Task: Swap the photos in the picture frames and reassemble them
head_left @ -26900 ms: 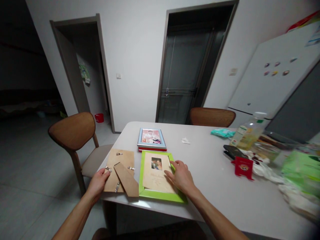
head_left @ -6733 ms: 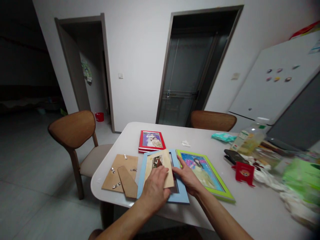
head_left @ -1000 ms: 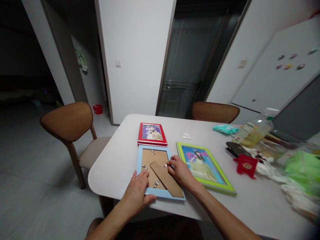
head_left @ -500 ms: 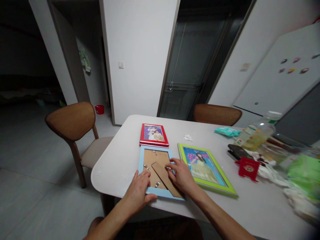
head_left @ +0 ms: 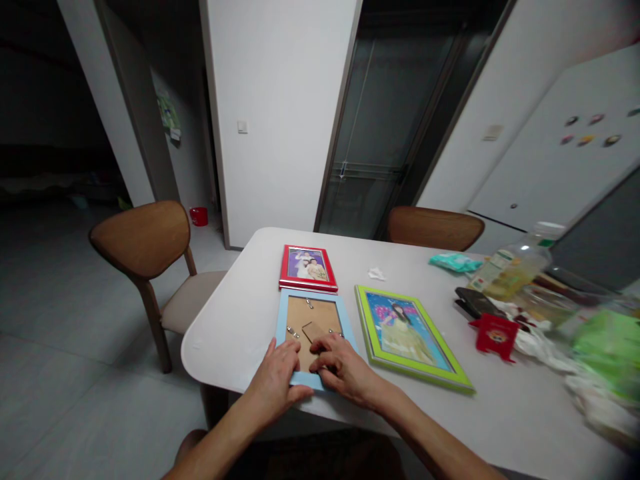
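A light-blue picture frame (head_left: 281, 319) lies face down at the table's near edge, its brown backing board (head_left: 320, 310) upward. Small metal clips (head_left: 293, 332) show around the board, and a stand leg (head_left: 311, 329) is partly covered by my right hand. My left hand (head_left: 275, 373) grips the frame's near left corner, fingers on top and thumb along the near edge. The curled fingers of my right hand (head_left: 345, 370) are at the near-side clip, which they hide. Beyond lies a red picture frame (head_left: 284, 270); to the right, a lime-green picture frame (head_left: 367, 327), both face up.
On the white table (head_left: 225, 333) a crumpled tissue (head_left: 376, 274) and a teal packet (head_left: 455, 263) lie farther back. A large bottle (head_left: 520, 263), a dark phone-like object (head_left: 477, 303), a red pouch (head_left: 497, 337) and plastic bags crowd the right. Wooden chairs (head_left: 145, 240) stand around.
My right hand has moved from the right-side clip, now uncovered, toward me and left to the near-side clip. My left hand stays on the frame's corner.
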Available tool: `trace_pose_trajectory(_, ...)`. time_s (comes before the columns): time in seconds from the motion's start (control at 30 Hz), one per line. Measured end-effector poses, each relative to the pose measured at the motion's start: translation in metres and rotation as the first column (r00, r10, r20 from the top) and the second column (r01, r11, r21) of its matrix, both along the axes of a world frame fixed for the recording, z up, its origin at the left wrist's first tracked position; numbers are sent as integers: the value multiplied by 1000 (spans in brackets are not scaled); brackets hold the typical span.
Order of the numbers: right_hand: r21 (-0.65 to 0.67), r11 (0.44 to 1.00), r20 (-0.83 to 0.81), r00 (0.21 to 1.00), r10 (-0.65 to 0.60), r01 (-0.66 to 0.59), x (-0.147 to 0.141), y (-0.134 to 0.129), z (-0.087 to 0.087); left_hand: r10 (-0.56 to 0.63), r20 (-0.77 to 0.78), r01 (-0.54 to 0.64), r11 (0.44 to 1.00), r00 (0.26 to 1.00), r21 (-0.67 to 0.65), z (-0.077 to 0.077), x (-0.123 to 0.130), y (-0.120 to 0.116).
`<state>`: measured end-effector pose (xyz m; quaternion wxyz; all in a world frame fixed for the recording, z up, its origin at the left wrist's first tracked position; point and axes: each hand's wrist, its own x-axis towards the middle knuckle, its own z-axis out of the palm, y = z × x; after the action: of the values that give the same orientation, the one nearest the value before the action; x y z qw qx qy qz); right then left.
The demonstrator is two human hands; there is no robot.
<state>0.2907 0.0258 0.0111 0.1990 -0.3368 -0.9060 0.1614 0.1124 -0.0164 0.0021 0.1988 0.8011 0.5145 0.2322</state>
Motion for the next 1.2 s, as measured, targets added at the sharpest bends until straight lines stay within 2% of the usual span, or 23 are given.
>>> trace_pose_trajectory(0.1, -42, 999, -31, 999, -34, 32, -7, 5, 4, -5, 32, 5, 1000, 999, 9, -1, -1, 0)
trace_pose_trajectory(0.2, -55, 991, -62, 991, -123, 120, -24, 18, 4, -7, 39, 6, 1000, 999, 16, -3, -2, 0)
trace_pose_trajectory(0.3, -18, 973, 0, 973, -231, 231, -43, 33, 2, -5, 41, 4, 1000, 999, 18, -2, -2, 0)
trace_pose_trajectory(0.37, 12, 965, 52, 964, -262, 261, -52, 40, 0, -5, 39, 4, 1000, 999, 14, -1, -1, 0)
trace_pose_trajectory(0.47, 53, 970, 90, 966, -241, 237, -58, 44, -3, -5, 39, 4, 1000, 999, 16, -1, -1, 0)
trace_pose_trajectory(0.6, 80, 986, 79, 985, -155, 149, -57, 43, -5, -5, 49, 3, 999, 999, 37, -2, 0, -1)
trace_pose_trajectory(0.73, 44, 989, 76, 987, -144, 141, -57, 43, -4, -2, 44, 1, 999, 999, 34, 0, 0, -1)
trace_pose_trajectory(0.83, -46, 989, 16, 990, -138, 139, -55, 50, -4, 4, 45, -6, 999, 999, 38, -1, -1, -2)
trace_pose_trajectory(0.9, -104, 963, -48, 966, -253, 247, -52, 61, -6, 5, 52, -7, 999, 999, 42, -3, -1, -2)
trace_pose_trajectory(1.0, -128, 863, -68, 864, -499, 488, -45, 82, -10, 5, 59, -7, 999, 998, 44, -6, -1, -2)
trace_pose_trajectory(1.2, -105, 771, 4, 776, -631, 628, -43, 112, -20, 14, 57, -17, 999, 998, 43, -5, -1, -2)
